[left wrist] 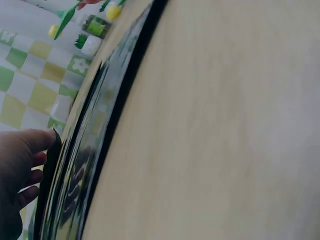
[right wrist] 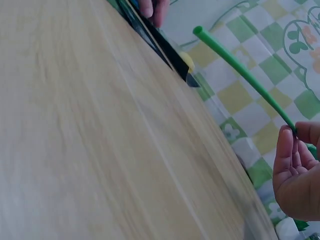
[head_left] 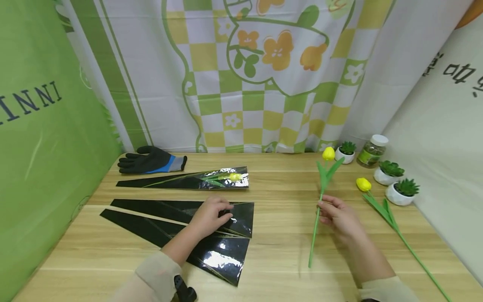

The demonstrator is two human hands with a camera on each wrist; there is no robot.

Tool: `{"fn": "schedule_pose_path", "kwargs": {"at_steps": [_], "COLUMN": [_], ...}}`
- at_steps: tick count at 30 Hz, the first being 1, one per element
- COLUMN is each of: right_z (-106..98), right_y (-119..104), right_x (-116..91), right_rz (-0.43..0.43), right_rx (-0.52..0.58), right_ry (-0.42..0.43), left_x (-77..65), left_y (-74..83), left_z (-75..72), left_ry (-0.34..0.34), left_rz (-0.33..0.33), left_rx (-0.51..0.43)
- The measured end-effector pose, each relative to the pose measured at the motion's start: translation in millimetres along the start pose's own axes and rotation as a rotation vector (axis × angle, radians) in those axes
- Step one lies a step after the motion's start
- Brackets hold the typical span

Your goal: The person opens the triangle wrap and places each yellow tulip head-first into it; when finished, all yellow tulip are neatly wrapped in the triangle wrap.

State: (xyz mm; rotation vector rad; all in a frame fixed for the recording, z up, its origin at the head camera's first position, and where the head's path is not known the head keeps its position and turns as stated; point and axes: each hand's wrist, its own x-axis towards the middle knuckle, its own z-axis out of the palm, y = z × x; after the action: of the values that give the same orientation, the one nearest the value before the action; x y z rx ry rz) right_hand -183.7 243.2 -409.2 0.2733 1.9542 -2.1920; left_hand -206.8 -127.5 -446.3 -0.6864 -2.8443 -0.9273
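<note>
My right hand (head_left: 341, 218) pinches the green stem of a yellow artificial tulip (head_left: 323, 180), held upright above the table, bloom at the top. In the right wrist view, the bare stem end (right wrist: 200, 32) points away from the fingers. My left hand (head_left: 211, 216) is over the middle black flower sleeve (head_left: 162, 205); in the left wrist view its fingertips pinch the raised edge of that sleeve (left wrist: 48, 175). A second black sleeve (head_left: 222, 256) lies flat just nearer to me. Behind them, another sleeve (head_left: 181, 182) contains a yellow tulip (head_left: 235, 177).
A second loose tulip (head_left: 396, 228) lies at the right. Several small potted succulents (head_left: 401, 193) and a white-lidded jar (head_left: 372, 151) stand at the back right. A black and blue glove (head_left: 152, 160) lies back left. Printed curtains (head_left: 260, 84) hang behind the wooden table (head_left: 279, 251).
</note>
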Motion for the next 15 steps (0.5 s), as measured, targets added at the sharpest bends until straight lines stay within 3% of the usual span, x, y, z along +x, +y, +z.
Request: {"fn": "schedule_pose_path", "kwargs": {"at_steps": [8, 15], "right_z": [27, 41], "right_y": [2, 5], "right_x": [8, 16], "right_rz": [0.022, 0.036], "right_rx": [0.225, 0.269], "right_ry": [0.095, 0.120], "left_x": [-4.9, -5.0], "left_y": [-1.6, -4.5], "left_z": [10.0, 13.4], "left_ry": [0.029, 0.032], "left_rz": [-0.009, 0.033], "left_rx": [0.047, 0.108]}}
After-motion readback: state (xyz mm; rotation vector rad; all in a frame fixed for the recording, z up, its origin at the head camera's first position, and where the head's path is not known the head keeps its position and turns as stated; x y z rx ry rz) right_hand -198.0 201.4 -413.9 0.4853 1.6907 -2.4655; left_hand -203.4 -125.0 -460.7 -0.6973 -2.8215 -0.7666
